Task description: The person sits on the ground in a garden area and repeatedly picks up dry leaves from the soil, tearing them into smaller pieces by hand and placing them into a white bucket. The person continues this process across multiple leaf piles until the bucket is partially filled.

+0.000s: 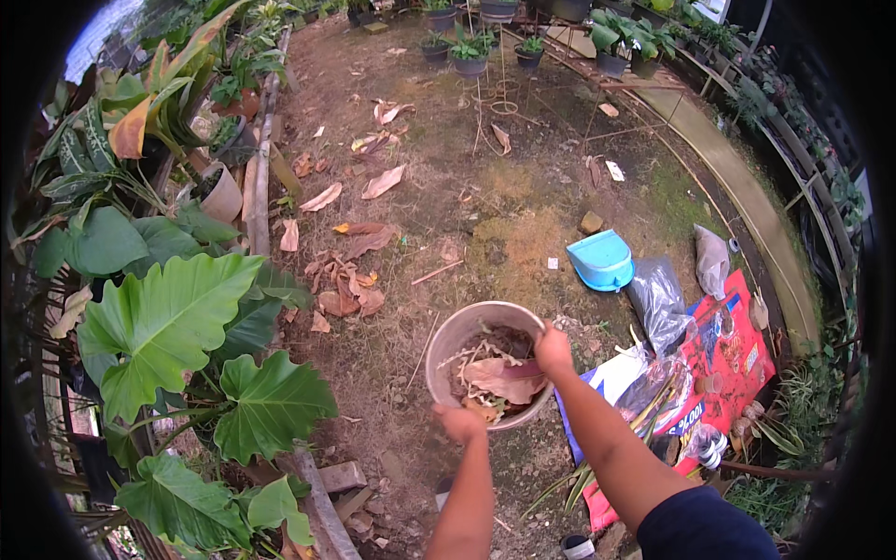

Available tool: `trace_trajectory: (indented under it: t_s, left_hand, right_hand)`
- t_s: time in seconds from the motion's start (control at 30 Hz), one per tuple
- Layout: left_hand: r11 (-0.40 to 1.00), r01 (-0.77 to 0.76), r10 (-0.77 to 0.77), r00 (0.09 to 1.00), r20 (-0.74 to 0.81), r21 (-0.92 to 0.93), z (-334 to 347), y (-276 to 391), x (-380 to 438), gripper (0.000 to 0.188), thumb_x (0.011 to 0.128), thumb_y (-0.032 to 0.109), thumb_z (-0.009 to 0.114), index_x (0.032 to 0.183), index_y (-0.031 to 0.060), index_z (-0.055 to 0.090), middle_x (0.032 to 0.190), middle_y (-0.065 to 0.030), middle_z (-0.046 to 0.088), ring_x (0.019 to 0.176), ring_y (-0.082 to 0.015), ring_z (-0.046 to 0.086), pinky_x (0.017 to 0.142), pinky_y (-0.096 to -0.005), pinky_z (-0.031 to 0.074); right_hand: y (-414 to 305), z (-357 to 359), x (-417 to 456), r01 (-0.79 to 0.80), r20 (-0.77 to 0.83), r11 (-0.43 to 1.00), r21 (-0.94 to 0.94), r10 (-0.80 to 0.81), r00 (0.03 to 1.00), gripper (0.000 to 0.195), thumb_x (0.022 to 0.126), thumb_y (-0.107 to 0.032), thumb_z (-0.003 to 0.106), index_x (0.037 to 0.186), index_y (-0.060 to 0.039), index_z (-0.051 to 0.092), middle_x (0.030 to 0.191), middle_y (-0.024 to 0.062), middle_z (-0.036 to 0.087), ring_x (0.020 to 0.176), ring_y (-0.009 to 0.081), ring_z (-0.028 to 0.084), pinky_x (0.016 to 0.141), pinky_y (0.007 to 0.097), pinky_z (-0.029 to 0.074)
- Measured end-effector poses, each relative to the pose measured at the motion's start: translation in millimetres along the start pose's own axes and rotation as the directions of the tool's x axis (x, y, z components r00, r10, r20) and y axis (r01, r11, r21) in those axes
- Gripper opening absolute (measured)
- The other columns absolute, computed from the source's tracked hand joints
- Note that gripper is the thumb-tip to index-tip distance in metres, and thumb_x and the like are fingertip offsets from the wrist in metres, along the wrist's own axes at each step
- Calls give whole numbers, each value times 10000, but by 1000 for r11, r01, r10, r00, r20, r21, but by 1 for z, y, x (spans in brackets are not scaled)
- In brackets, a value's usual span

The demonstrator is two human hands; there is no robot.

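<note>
A round plastic bucket is held in front of me over the bare ground. Dry leaves and plant scraps lie inside it. My left hand grips the near left rim, its fingertips partly hidden by the hand itself. On the right side of the rim, my right hand is closed around the edge. To the left of the bucket, a heap of fallen brown leaves lies on the soil.
Broad-leaved plants crowd the left, along a wooden rail. At right lie a blue dustpan, a dark plastic bag, a smaller filled bag and a red printed sheet. Potted plants stand at the back.
</note>
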State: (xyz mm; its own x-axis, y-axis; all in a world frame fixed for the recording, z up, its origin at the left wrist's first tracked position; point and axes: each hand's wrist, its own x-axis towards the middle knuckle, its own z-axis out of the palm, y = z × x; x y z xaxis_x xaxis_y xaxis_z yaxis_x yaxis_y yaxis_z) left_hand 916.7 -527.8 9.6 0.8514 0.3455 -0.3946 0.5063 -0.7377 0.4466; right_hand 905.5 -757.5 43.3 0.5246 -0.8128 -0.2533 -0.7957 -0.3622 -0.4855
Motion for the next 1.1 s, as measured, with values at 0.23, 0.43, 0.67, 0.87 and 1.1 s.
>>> trace_trajectory:
  t_s: [0.23, 0.43, 0.67, 0.87, 1.1]
  left_hand:
    - [1000, -7, 4, 992, 127, 23, -2, -2, 10, 285, 1052, 79, 501, 1315, 1, 422, 1297, -304, 599, 1087, -509, 673, 884, -590, 551]
    - [997, -60, 54, 993, 105, 57, 1, 10, 5, 319, 1062, 72, 497, 1333, -52, 383, 1195, -372, 630, 1064, -525, 672, 863, -585, 539]
    - [984, 16, -62, 964, 259, 177, -3, 15, 13, 333, 1090, 139, 478, 1341, -52, 370, 1095, -341, 689, 1019, -515, 694, 850, -573, 546]
    - [883, 82, -231, 933, 275, 462, 4, 8, 29, 466, 1066, 186, 542, 1411, -73, 365, 1115, -319, 727, 1040, -465, 729, 867, -522, 602]
    - [876, -15, -154, 939, 309, 482, -44, 138, 20, 404, 988, 171, 617, 1278, -59, 454, 1055, -330, 724, 1027, -486, 726, 875, -547, 601]
  right_hand:
    - [44, 24, -21, -52, -121, 998, 33, 56, 991, 327, 1046, -200, 585, 1329, -40, 619, 1037, 334, 722, 993, 517, 702, 877, 582, 551]
    - [45, 20, -15, -23, -132, 999, 34, 28, 991, 276, 1038, -176, 597, 1281, -47, 613, 996, 306, 722, 933, 513, 695, 817, 584, 545]
    - [42, 11, -8, -77, -23, 994, 78, 79, 997, 328, 1024, -173, 602, 1345, -108, 586, 1194, 274, 670, 1011, 514, 675, 870, 588, 551]
    - [26, -10, 8, -164, 152, 977, 135, 143, 978, 425, 1042, -190, 584, 1446, -66, 546, 1315, 284, 632, 1210, 500, 615, 1026, 558, 513]
    - [30, -41, 98, -246, 523, 967, -63, 242, 817, 542, 1046, -238, 564, 1557, -80, 478, 1230, 299, 704, 1184, 476, 663, 1024, 524, 526]
